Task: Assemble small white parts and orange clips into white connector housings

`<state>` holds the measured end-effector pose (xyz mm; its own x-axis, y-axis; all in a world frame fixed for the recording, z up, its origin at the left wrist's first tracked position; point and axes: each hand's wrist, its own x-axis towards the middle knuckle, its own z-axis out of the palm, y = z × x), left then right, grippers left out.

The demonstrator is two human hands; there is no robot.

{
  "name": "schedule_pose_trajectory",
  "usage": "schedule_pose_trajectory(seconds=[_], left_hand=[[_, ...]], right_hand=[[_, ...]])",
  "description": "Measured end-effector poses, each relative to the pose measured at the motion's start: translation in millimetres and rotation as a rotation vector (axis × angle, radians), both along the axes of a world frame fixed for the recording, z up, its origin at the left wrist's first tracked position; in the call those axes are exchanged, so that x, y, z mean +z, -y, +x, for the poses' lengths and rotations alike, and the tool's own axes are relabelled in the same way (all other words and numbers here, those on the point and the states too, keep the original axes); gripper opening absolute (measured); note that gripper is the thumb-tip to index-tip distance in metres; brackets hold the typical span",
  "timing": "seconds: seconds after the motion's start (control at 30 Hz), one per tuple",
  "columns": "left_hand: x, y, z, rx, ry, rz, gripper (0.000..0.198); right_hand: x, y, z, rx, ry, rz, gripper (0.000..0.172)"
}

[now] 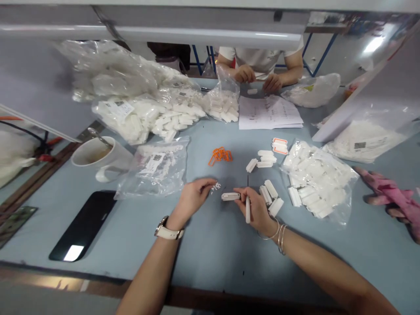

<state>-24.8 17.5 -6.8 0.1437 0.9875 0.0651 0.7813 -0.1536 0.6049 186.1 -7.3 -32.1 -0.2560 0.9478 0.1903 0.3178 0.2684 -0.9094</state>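
Fingers of the right hand (260, 213) pinch a slotted white housing (231, 196) by its right end, over the middle of the worktop (210, 249); a slim tool (248, 210) with a pale handle and thin dark shaft rests in the same grip. Those of the left hand (193, 197) are drawn close together at a scatter of tiny white pieces (216, 186), just left of the housing; whether one is caught between them cannot be told. Picking up a piece seems the step in hand, and the next move would call for a fine pinch and a steady housing.

The housing looks like rigid, matte plastic, oblong, with rows of small openings. Toward the worktop's far edge, thin, smooth orange frames (220, 152) lie tangled. Ribbed white blocks (271, 189) lie beside the right hand; nearer the worktop's right edge sits a crinkled clear bag (339, 205) of similar ones.
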Motion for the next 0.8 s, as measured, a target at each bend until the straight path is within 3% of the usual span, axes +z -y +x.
schedule_pose_trajectory(seconds=[0.2, 0.6, 0.8], left_hand=[[2.0, 0.8, -0.6, -0.011, -0.024, 0.014, 0.019], [9.8, 0.8, -6.2, -0.003, -0.150, -0.079, 0.017], [4.7, 2.6, -11.0, -0.025, -0.195, -0.078, 0.018]], right_hand=[[-4.6, 1.0, 0.8, -0.002, 0.007, 0.003, 0.017], [3.4, 2.1, -0.5, 0.008, 0.013, 0.018, 0.018], [4.2, 2.1, 1.2, 0.015, 0.038, 0.032, 0.016]])
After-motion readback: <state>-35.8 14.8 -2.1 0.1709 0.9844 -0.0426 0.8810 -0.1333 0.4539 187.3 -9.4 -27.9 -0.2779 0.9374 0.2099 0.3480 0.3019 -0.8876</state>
